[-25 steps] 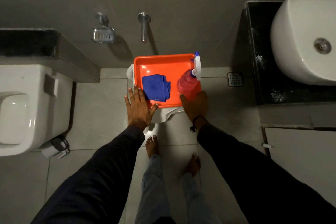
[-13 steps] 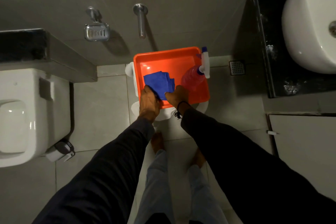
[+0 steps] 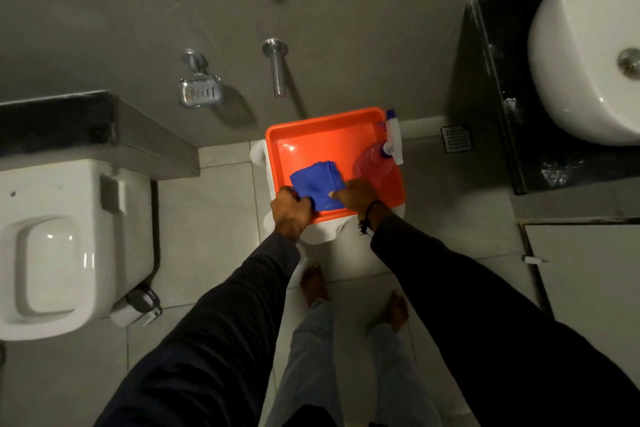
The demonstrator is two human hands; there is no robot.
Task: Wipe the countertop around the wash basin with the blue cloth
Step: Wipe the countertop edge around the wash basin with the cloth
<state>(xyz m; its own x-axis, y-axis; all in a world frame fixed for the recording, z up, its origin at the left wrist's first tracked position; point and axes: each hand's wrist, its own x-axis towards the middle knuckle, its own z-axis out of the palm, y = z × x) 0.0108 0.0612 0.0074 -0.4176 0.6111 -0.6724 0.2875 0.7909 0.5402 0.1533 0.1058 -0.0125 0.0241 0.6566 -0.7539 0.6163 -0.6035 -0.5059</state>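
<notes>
Both hands are on the blue cloth (image 3: 317, 184), which lies folded in the near half of an orange tray (image 3: 322, 139). Left hand (image 3: 290, 213) has fingers curled over the cloth's left near corner at the tray's front rim; looks like a grip, but fingertips are hidden under the hand, so I can't tell exactly how they pinch. Right hand (image 3: 356, 196) meets the cloth's right near edge, thumb and fingers pressed together on the fabric; a dark band with a tassel sits on that wrist. Both sleeves are dark and long.

Pink spray bottle (image 3: 375, 163) with white trigger head stands in the tray's right side, just beside the cloth and touching or nearly touching the right hand. Tray rests on a white stool (image 3: 322, 234), only its rim showing under the tray.

White wash basin (image 3: 581, 55) is far right on a black countertop (image 3: 491, 107), well apart from the tray; whitish smears visible on the counter near the basin and at its front edge. Floor drain (image 3: 456, 139) sits between tray and counter.

Left side: white toilet (image 3: 65, 246) under a black ledge. On the wall: chrome soap dish (image 3: 200, 92) and a chrome spout (image 3: 276, 66). Bare feet on the floor tiles below the stool.
</notes>
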